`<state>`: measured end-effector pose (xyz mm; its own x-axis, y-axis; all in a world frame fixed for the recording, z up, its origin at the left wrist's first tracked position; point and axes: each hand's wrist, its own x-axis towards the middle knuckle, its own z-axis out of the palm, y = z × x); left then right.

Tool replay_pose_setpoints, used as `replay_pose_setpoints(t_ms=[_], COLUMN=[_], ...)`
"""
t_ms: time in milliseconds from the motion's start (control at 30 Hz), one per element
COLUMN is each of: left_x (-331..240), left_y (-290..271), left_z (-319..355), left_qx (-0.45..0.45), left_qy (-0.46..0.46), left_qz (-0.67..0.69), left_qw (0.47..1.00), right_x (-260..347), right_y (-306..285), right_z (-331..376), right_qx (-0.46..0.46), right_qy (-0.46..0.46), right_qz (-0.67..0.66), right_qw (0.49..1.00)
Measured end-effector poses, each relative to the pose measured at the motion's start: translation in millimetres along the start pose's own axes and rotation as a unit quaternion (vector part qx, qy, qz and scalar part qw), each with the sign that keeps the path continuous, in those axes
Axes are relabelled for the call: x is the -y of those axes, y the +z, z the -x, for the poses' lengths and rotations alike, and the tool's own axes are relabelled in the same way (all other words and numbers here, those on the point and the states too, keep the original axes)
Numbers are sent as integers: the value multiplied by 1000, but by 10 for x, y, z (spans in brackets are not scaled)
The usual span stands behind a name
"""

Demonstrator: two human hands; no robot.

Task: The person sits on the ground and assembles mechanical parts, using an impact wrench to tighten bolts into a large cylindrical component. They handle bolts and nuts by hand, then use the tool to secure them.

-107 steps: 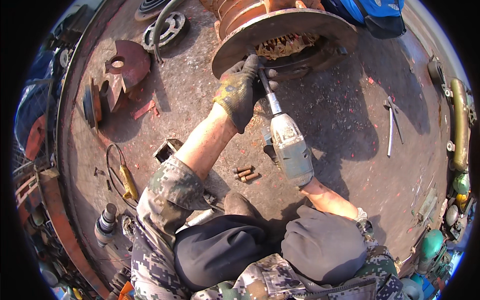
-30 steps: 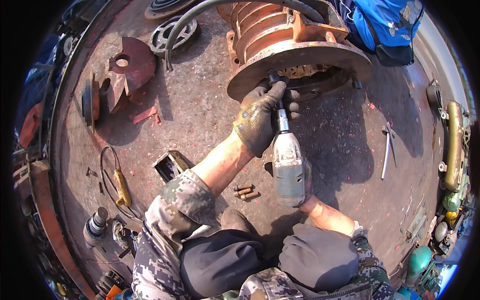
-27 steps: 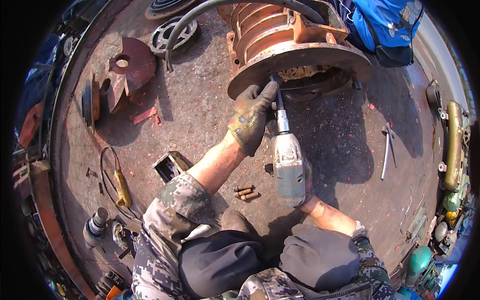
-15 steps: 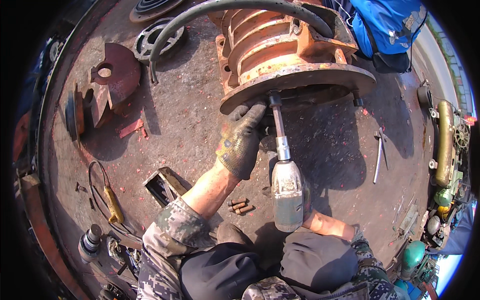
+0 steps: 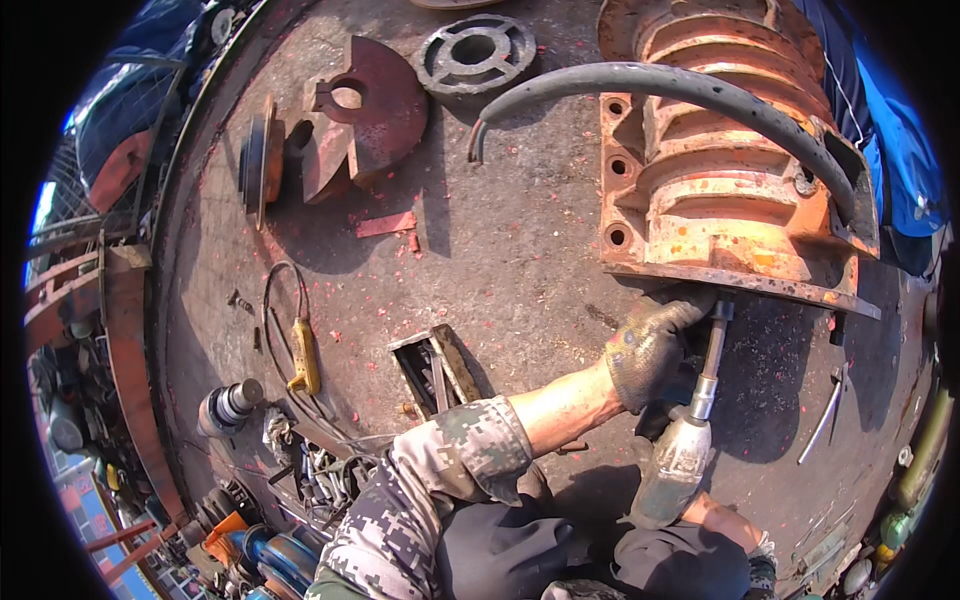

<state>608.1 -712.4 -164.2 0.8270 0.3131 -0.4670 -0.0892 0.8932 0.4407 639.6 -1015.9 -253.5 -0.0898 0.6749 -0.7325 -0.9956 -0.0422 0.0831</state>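
Note:
My gloved left hand [image 5: 650,350] is up under the flange [image 5: 740,285] of a rusty orange ribbed motor housing [image 5: 715,195]. Its fingers are bent together beside the dark socket [image 5: 724,306]; the fingertips are partly hidden, and whatever they pinch cannot be seen. My right hand [image 5: 708,512] grips an impact wrench [image 5: 672,470], whose body covers most of that hand. A long extension [image 5: 709,375] runs from the wrench to the socket, which meets the flange's underside. A thick black cable [image 5: 680,78] arches over the housing.
Left of the housing lie a ring-shaped casting [image 5: 475,52], a dark red half-disc plate [image 5: 385,120] and an orange-rimmed wheel [image 5: 262,160]. Closer in are a metal box [image 5: 435,370], a yellow pendant control [image 5: 304,355] and piled bolts [image 5: 325,480]. A rod-like tool [image 5: 822,418] lies right.
The view has swung left, so the housing and my hands appear farther right. The wrench now leans more, its body lower left of the socket. My left hand stays by the socket.

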Motion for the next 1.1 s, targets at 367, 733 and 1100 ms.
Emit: replay_pose_setpoints(t_ms=[367,733,1100], left_x=[-28,-8,55], left_y=[95,217,394], left_z=[47,170,128], left_qx=[-28,-36,10], left_qy=[-20,46,16], left_qz=[27,52,237], left_qw=[999,997,971], right_x=[518,664,486], right_y=[162,390,784], right_z=[86,94,101], right_qx=[-81,-8,22], right_qy=[110,95,107], right_qz=[53,379,182], right_qw=[989,921,977])
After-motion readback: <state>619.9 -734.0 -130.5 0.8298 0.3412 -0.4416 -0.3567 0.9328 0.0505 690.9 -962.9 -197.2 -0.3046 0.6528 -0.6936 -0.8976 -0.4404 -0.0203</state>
